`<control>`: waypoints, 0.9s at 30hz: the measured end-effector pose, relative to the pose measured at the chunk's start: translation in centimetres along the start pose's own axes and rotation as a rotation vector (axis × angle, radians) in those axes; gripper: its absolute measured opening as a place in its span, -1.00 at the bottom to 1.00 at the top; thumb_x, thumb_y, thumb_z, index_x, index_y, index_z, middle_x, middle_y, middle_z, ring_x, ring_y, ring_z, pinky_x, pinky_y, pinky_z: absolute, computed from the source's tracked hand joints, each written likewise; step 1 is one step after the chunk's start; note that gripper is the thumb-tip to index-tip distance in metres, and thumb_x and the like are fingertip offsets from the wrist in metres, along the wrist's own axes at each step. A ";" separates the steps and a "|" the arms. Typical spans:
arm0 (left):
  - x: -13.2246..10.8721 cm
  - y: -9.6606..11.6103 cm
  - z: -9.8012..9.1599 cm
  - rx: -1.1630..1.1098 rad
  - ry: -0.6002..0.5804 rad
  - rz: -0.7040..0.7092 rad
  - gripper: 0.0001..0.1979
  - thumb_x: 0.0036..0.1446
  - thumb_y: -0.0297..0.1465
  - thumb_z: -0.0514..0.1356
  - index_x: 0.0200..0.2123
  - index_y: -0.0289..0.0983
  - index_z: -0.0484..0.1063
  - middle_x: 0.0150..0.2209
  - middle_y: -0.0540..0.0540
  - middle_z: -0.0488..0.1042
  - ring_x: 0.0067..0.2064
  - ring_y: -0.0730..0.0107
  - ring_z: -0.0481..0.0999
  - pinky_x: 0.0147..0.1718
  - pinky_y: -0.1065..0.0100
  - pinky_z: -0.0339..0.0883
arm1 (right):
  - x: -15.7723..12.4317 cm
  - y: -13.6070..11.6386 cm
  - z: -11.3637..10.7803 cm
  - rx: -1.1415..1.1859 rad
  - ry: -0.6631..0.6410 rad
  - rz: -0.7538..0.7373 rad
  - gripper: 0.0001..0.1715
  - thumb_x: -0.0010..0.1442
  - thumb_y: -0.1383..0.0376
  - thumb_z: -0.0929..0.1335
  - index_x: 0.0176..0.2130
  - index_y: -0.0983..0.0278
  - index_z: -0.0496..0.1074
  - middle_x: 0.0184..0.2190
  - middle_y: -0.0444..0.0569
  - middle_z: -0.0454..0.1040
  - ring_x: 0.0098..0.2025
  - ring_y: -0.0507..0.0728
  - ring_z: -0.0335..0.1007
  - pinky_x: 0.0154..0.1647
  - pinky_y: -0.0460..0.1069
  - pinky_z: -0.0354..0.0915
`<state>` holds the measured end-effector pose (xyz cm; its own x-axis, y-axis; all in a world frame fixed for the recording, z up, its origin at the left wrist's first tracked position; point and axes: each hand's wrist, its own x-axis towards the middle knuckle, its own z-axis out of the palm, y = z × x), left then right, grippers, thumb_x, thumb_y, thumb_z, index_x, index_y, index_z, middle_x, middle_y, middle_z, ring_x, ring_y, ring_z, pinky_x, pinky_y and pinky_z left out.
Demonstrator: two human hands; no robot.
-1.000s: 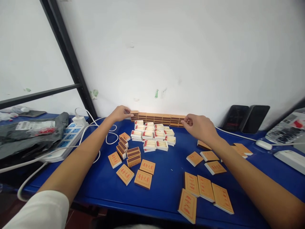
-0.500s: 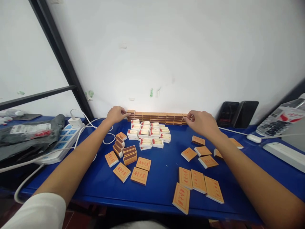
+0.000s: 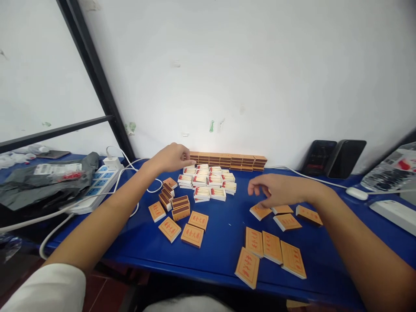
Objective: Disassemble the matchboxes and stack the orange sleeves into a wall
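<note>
A long stack of orange matchboxes (image 3: 232, 161) lies against the white wall at the back of the blue table (image 3: 224, 236). My left hand (image 3: 170, 157) is at its left end, fingers curled against the boxes. My right hand (image 3: 279, 190) hovers low over loose orange matchbox sleeves (image 3: 286, 221), fingers loosely spread and holding nothing. Open trays of red-tipped matches (image 3: 208, 182) sit in a block in front of the stack.
More sleeves lie at front centre (image 3: 191, 234) and front right (image 3: 271, 249). A white power strip (image 3: 94, 188) with cables and a grey bag (image 3: 42, 182) are at left. Two phones (image 3: 333, 158), a white mouse (image 3: 356, 193) and a white box (image 3: 393, 212) are at right.
My right hand left the right end of the stack and dropped toward me over the loose sleeves. My left hand stays at the stack's left end.
</note>
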<state>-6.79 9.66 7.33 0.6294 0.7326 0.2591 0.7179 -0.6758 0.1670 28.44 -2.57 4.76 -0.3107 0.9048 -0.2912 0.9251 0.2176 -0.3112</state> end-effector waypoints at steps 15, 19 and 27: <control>-1.1 -2.0 3.9 -0.018 0.304 -0.070 -0.71 0.32 -0.14 0.18 -0.24 -0.21 0.59 -0.38 -0.10 0.57 -0.30 0.20 0.53 -0.25 0.20 0.34 | 1.6 0.2 -0.2 0.147 0.113 -0.133 -0.49 0.07 -0.10 0.50 -0.14 0.18 0.61 -0.30 -0.02 0.57 -0.27 0.18 0.47 -0.32 0.02 0.29; -0.1 -4.3 5.0 -0.027 0.417 -0.233 -0.74 0.29 -0.22 0.21 -0.11 -0.25 0.57 -0.18 -0.16 0.63 -0.15 0.10 0.59 -0.10 0.16 0.41 | 6.9 -1.1 -2.1 0.067 0.484 -0.094 -0.49 0.16 -0.05 0.48 -0.07 0.25 0.57 -0.23 0.03 0.61 -0.25 0.18 0.49 -0.27 0.02 0.29; 0.4 -6.1 7.8 -0.039 0.440 -0.334 -0.59 0.31 -0.28 0.20 0.15 -0.32 0.47 0.14 -0.27 0.57 0.11 -0.01 0.56 0.21 0.06 0.36 | 18.2 -7.4 -2.9 -0.223 0.641 -0.128 -0.63 0.28 0.14 0.46 -0.01 0.32 0.54 0.03 0.18 0.61 -0.02 0.28 0.50 -0.11 0.06 0.33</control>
<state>-8.60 14.76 -0.96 0.1798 0.8107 0.5572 0.8403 -0.4211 0.3415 16.53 13.34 4.38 -0.2939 0.8899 0.3488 0.9338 0.3452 -0.0938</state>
